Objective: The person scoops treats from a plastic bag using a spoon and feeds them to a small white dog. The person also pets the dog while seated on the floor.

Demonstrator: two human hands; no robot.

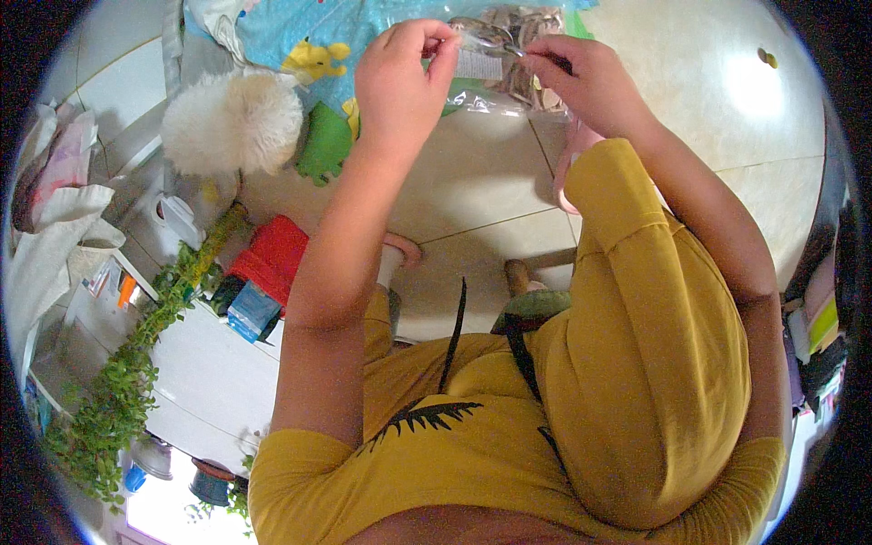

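My left hand (405, 82) pinches one end of a shiny, thin looped piece (487, 37), partly clear and partly dark, too blurred to name exactly. At its other end, the fingertips of my right hand (579, 78) grip a slim metallic tip. Behind and below this piece lies a clear plastic bag (477, 102) with a label that bears writing. Brown and beige flat pieces (538, 30) show through the bag's right side. Some of the bag is hidden by my left hand.
A fluffy white dog (231, 122) is at the left, beside a blue mat (272, 34) with yellow and green shapes. A red cloth (272, 255), a blue box (253, 310) and a trailing leafy plant (136, 361) are nearer on the left. My raised knee (613, 197) is under my right forearm.
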